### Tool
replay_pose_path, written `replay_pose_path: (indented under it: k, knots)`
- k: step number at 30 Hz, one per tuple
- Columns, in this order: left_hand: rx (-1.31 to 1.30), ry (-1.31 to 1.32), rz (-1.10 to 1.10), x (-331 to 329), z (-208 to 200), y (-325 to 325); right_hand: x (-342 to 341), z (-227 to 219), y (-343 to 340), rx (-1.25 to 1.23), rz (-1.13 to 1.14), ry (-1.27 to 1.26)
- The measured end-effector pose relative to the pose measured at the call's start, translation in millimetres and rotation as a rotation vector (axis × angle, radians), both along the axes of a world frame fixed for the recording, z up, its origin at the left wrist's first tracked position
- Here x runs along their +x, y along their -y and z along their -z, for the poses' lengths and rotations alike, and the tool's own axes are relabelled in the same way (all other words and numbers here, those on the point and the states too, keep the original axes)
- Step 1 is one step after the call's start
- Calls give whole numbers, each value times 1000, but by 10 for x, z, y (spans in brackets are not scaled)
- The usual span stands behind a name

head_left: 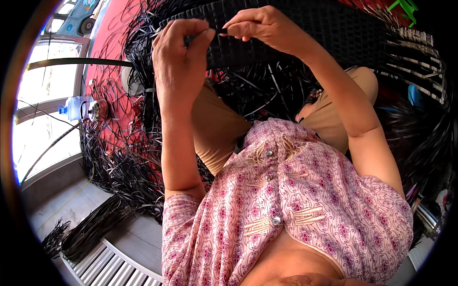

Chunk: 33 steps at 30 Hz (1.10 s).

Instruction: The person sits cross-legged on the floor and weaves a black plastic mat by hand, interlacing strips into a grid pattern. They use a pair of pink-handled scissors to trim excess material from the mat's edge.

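A dark woven panel (329, 40) of flat black strips lies across my lap at the far side. Above its near-left part, both my hands are raised close together. With thumb and fingertips, my right hand (272, 29) pinches a short black strip (222, 31). My left hand (177, 66) is closed too, its thumb and forefinger pressed together just left of that strip. The small gap between the hands shows only a bit of the strip, and whether the left fingertips also grip it is hard to see. Long pale-edged strip ends (415, 59) stick out at the panel's right.
Tangled black strips (121, 157) cover much of the red floor (114, 43) to my left. A clear blue water jug (74, 108) stands by the window. At lower left are a strip bundle (95, 226) and a white slatted bench (112, 267). A green plastic piece (405, 9) is at upper right.
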<state>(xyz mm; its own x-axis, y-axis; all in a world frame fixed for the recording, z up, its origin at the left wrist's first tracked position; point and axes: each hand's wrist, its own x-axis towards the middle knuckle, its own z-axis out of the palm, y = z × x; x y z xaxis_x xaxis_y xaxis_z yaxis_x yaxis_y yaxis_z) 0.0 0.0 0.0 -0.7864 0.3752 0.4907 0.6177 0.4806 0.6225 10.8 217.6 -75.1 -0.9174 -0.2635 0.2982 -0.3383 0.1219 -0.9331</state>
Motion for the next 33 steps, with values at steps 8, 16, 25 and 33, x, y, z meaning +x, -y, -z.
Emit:
replay_pose_path:
  k: [8, 16, 25, 33]
  knots:
    - [382, 323, 119, -416, 383, -542, 255, -23, -498, -48, 217, 76]
    - [-255, 165, -132, -230, 1272, -853, 419, 392, -635, -82, 461, 197]
    - [-432, 166, -283, -173, 1222, -1114, 465, 553, -572, 75, 582, 189]
    - [-506, 119, -318, -171, 1205, -1208, 497, 552, -489, 180, 676, 55]
